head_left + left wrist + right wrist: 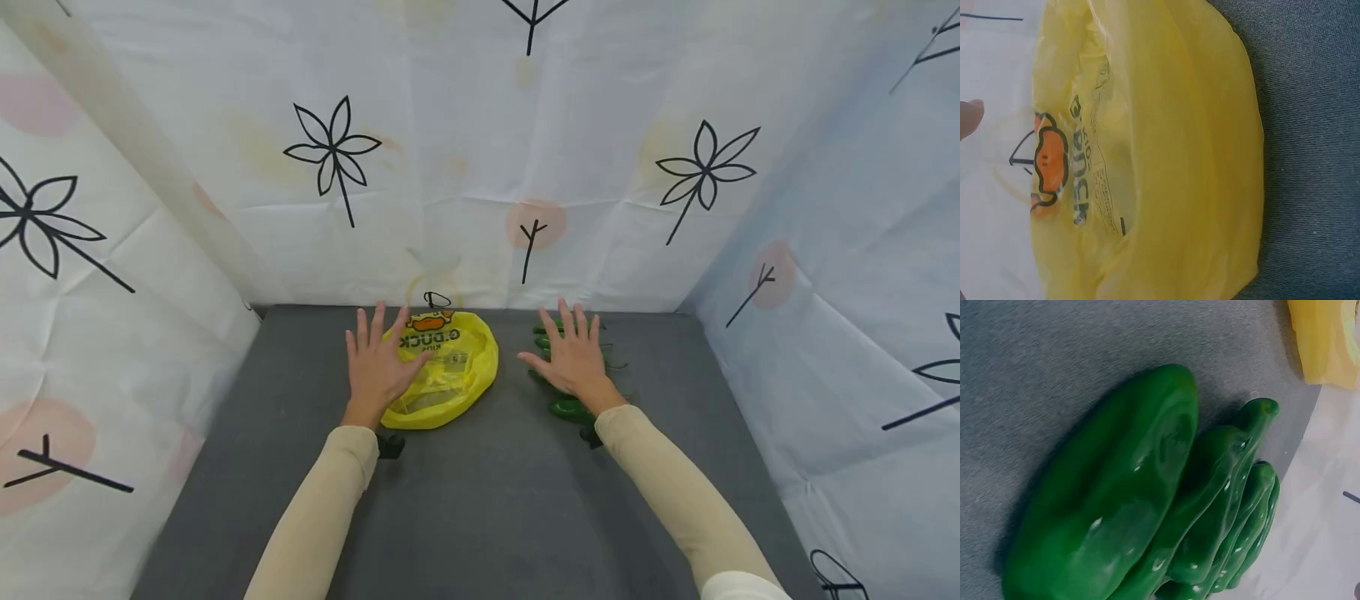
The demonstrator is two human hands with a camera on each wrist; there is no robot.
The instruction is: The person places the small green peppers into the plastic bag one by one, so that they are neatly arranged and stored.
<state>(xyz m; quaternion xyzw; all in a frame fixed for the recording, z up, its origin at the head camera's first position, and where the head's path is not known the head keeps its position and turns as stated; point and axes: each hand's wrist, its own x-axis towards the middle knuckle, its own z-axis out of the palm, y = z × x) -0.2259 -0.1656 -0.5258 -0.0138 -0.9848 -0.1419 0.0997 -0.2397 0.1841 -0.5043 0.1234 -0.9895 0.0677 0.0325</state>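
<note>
Hovering with left hand [377, 371] near bag [1191, 156], right hand [576, 362] over peppers [1116, 494], both spread, gripping nothing. Seeing peppers lying on table [472, 517], seemingly none inside bag; judging nothing done, everything remaining.

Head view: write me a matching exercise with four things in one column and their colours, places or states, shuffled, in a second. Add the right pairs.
1. G.DUCK plastic bag
2. Chili peppers
3. Tabletop
4. Sleeves

A. Dark grey, under the bag and peppers
B. Yellow, open-mouthed, near the left hand
C. Cream
D. Green, near the right hand

Pairs: 1-B; 2-D; 3-A; 4-C
</note>
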